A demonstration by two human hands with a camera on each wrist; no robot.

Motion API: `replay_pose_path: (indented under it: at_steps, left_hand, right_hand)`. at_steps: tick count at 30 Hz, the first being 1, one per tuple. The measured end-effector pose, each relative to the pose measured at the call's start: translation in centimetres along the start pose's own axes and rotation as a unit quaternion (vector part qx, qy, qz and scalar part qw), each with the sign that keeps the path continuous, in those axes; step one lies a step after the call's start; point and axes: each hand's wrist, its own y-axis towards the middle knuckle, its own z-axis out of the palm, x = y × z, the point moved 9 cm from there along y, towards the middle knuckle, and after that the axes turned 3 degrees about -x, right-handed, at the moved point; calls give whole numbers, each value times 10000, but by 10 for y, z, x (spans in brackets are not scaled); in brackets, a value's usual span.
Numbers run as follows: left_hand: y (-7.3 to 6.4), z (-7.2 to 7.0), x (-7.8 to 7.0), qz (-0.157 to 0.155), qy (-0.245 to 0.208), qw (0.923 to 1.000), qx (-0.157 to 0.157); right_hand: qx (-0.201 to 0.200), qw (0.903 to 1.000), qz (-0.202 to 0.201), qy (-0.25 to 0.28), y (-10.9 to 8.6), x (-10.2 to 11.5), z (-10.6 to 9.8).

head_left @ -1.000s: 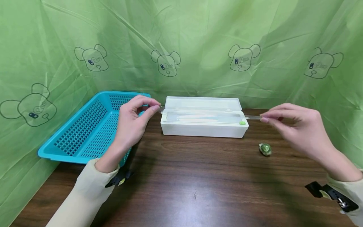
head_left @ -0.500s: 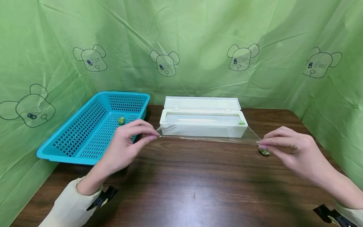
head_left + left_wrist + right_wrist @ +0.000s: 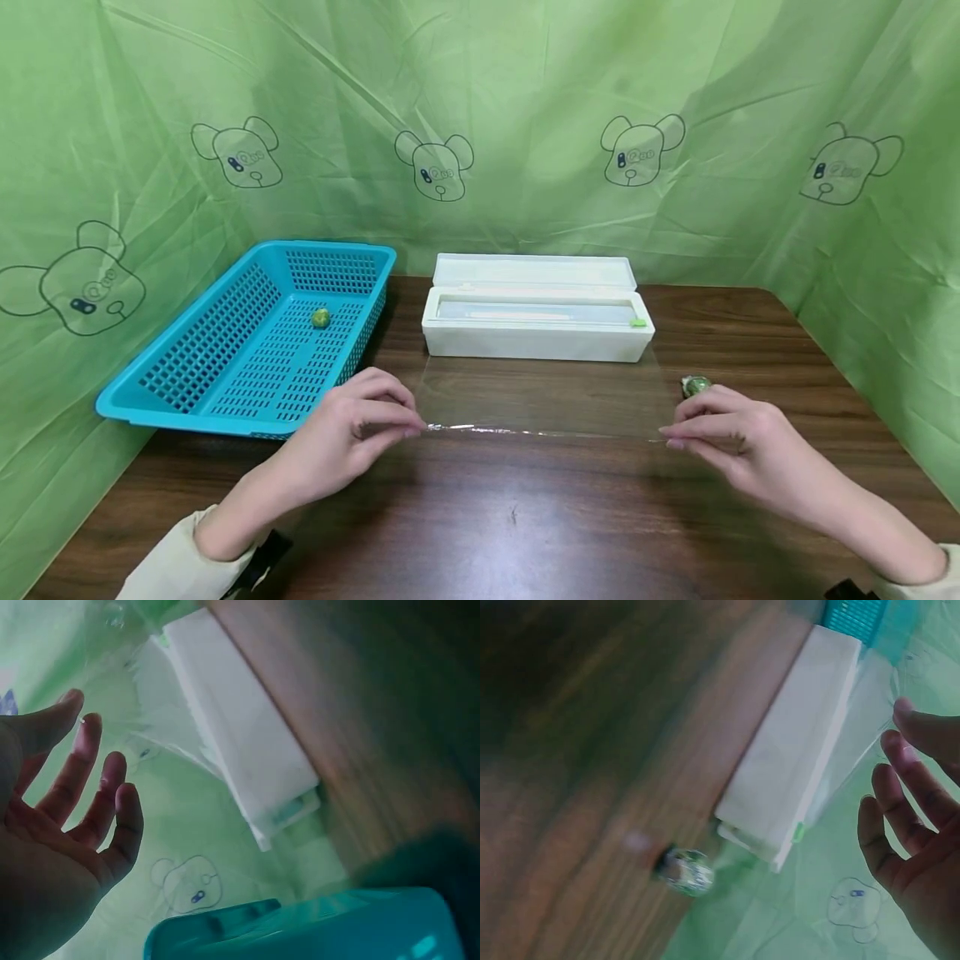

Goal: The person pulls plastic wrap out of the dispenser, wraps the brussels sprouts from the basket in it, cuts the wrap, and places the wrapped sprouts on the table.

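Note:
Clear cling film [image 3: 540,396] stretches from a white cling film box [image 3: 536,342] toward the person, over the wooden table. The left hand [image 3: 348,433] pinches one corner of its front edge between thumb and index finger. At the other corner, the right hand [image 3: 738,437] pinches the film the same way. The box lid [image 3: 534,271] stands open at the back, and a green slider [image 3: 637,322] sits at the right end. Just behind the right hand lies a small green ball-like item [image 3: 695,385], shiny in the right wrist view and partly hidden by the fingers in the head view.
A blue perforated basket [image 3: 120,408] stands at the left, with a small round yellow-green item [image 3: 321,318] inside. Green curtains [image 3: 525,100] with bear drawings hang behind and beside the table [image 3: 510,533].
Both hands have drawn the film out of the box toward the person and lowered it. The round item in the basket, earlier hidden by the left hand, now shows.

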Motion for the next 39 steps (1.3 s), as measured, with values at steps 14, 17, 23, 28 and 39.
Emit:
replay_pose_path:
  at_steps: [14,17,23,28,39]
  left_hand:
    - [-19,36,11,-57,710,9949,711]
    - [-22,41,15,-119,775,9931,870]
    - [-25,49,23,-305,771,9900,1139]
    - [-27,58,30,-524,753,9850,1460]
    - [-26,71,36,-479,992,9748,1937]
  right_hand:
    - [528,9967,301,533,-28,-14,34]
    - [621,9964,263,507,-29,-14,41]
    - [790,9959,312,303,-30,-16,51]
    - [984,9941,441,143,-32,-17,56]
    - [1463,9861,672,-403,-38,-20,67]
